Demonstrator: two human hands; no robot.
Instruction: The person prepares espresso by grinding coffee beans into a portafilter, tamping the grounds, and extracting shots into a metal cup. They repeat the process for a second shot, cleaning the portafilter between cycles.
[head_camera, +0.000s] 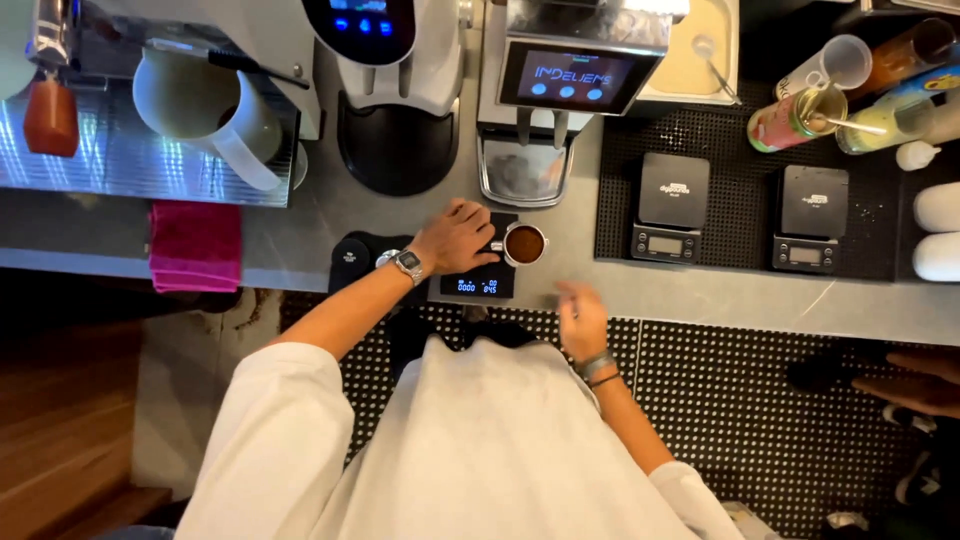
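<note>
Brown grounds in portafilter (525, 244), left hand (455, 237) gripping, right hand (582, 318) hovering

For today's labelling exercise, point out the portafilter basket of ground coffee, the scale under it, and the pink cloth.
portafilter basket (525, 244), head view, on the brown grounds.
scale (478, 286), head view, on its lit display.
pink cloth (195, 246), head view, on the middle of the hanging fold.

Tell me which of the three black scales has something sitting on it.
The scale under the left hand, nearest the person: it carries a portafilter basket of ground coffee. The two scales on the black mat sit bare.
</note>
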